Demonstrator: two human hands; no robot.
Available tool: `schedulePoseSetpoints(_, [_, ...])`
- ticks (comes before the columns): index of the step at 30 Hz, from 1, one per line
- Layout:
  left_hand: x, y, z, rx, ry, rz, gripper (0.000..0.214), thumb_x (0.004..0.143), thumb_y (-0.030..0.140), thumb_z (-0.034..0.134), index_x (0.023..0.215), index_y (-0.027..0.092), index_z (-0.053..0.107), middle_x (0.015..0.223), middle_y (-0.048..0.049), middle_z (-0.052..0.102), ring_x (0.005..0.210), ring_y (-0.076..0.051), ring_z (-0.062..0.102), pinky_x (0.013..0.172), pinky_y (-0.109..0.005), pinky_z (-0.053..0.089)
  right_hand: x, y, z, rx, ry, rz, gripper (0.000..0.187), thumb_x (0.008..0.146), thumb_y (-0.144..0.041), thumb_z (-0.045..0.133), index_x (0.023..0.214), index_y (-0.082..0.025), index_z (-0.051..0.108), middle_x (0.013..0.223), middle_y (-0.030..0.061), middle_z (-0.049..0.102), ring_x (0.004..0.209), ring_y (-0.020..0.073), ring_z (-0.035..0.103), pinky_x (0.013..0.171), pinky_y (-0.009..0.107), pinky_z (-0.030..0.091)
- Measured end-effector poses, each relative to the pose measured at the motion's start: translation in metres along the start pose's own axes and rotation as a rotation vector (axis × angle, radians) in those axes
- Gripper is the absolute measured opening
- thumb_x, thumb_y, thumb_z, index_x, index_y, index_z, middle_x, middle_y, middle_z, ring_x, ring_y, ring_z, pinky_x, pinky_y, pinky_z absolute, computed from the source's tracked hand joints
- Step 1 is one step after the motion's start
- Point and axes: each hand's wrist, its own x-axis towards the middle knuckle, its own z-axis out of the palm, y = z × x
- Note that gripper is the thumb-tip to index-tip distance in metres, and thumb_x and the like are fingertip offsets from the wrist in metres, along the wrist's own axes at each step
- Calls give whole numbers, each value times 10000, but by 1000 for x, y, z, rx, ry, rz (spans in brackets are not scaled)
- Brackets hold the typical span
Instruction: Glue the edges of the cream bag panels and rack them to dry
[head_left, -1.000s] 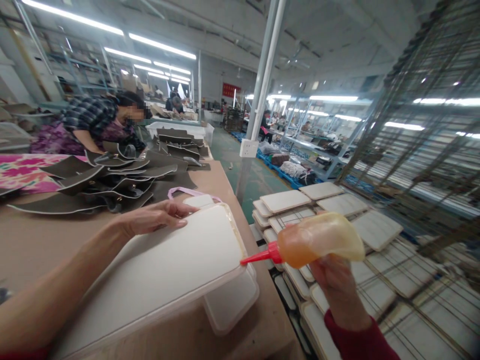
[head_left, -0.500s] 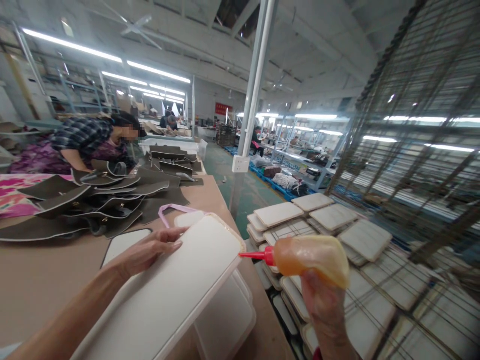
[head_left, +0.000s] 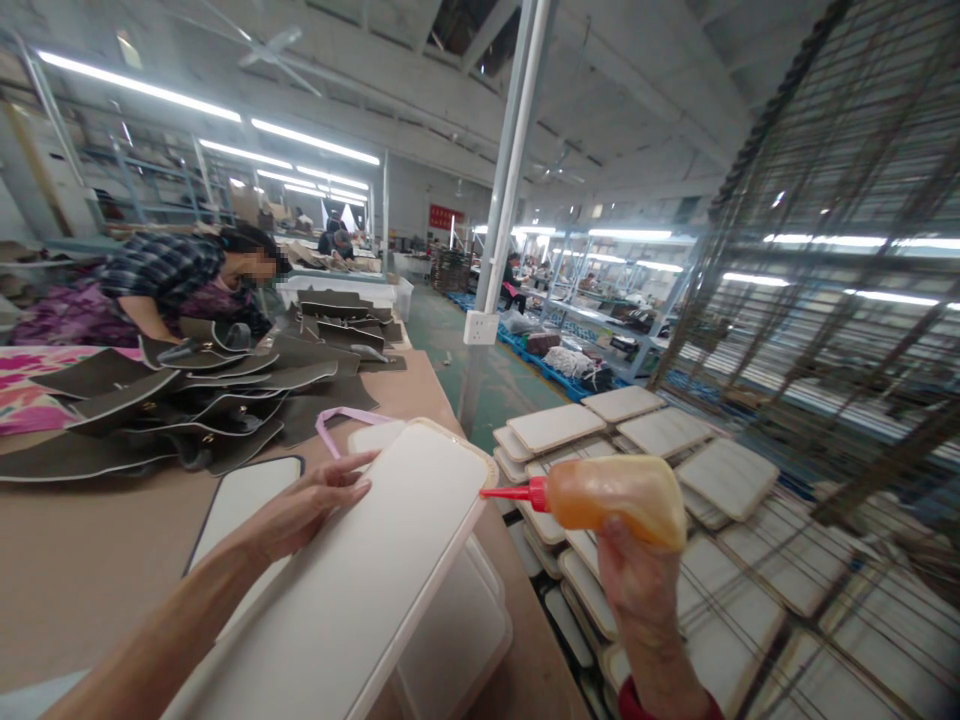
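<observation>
My left hand (head_left: pixel 307 505) grips the far edge of a white rectangular panel (head_left: pixel 375 590) and tilts it up off the brown table (head_left: pixel 90 560). My right hand (head_left: pixel 637 575) is closed on a squeeze bottle (head_left: pixel 607 495) of amber glue. Its red nozzle points left at the panel's right edge, almost touching it. Under the lifted panel lie more white panels (head_left: pixel 450 640) and one with a dark border (head_left: pixel 240 495). A pink strap loop (head_left: pixel 334 420) lies just beyond.
Dark leather pieces (head_left: pixel 195 385) are piled at the back of the table, where another person (head_left: pixel 172 285) bends over them. Right of the table, several white panels (head_left: pixel 660 440) lie on wire racks. A white pillar (head_left: pixel 502 190) stands beyond.
The panel has been tilted up more steeply, uncovering the dark-bordered panel beneath. The bottle has risen a little and its nozzle has drawn slightly back from the panel's edge.
</observation>
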Motion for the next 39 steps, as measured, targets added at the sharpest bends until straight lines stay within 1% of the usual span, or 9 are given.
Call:
schedulePoseSetpoints(3, [0,-4,-1,-32,16,-1,834,630,203,895,1406,210,591,921,-95,807,745,-254,770,610,-273,618,1,3,0,-58,-10,-17,429,686,-281,834,1074,-253,655,938,32,714,839,233,697,793,386,616])
schedulePoseSetpoints(8, [2,-10,-2,-53,23,7,878,636,218,897,1441,207,546,941,-91,806,746,-254,771,613,-277,620,-1,6,2,-57,-51,-22,383,710,-279,811,1065,-289,666,943,8,732,848,228,710,816,391,614])
schedulePoseSetpoints(13, [-2,-8,2,-57,17,-1,866,659,240,890,1444,211,526,948,-85,807,745,-238,769,611,-266,621,-1,4,7,25,-56,45,384,648,-259,862,997,-278,703,871,-21,746,784,176,708,771,291,597])
schedulePoseSetpoints(19, [-8,0,9,-45,-17,-9,872,678,258,885,1457,188,500,958,-93,808,775,-249,771,635,-280,632,-2,4,9,14,-99,48,316,688,-279,843,978,-273,718,867,1,754,773,195,717,764,324,603])
schedulePoseSetpoints(23, [-7,2,11,-39,-25,3,831,681,249,883,1430,175,533,926,-91,809,742,-244,768,620,-279,632,-3,3,12,37,-127,62,293,668,-289,866,935,-274,746,828,-11,771,738,171,726,740,274,609])
schedulePoseSetpoints(28, [-5,5,13,-72,1,21,720,700,197,860,1369,185,595,852,-67,808,662,-218,755,565,-266,624,-5,0,18,79,-169,61,322,641,-335,895,931,-283,765,817,-36,784,727,133,732,730,206,603])
schedulePoseSetpoints(31, [-1,6,13,-99,4,36,682,702,160,850,1342,163,616,804,-68,802,649,-210,751,573,-258,624,-6,-3,22,97,-182,73,316,627,-338,899,915,-297,776,814,-55,785,727,127,736,735,201,606])
schedulePoseSetpoints(35, [6,7,11,-116,10,37,662,716,129,830,1341,155,612,835,-80,805,665,-211,756,590,-261,626,-8,-6,25,106,-203,99,297,623,-330,902,897,-300,789,804,-54,787,714,126,740,730,193,609])
schedulePoseSetpoints(39, [11,8,10,-137,-24,54,624,732,118,811,1325,154,620,878,-91,807,691,-217,760,610,-276,630,-9,-8,26,104,-254,88,258,656,-343,891,889,-292,792,819,-43,790,747,125,747,761,181,600])
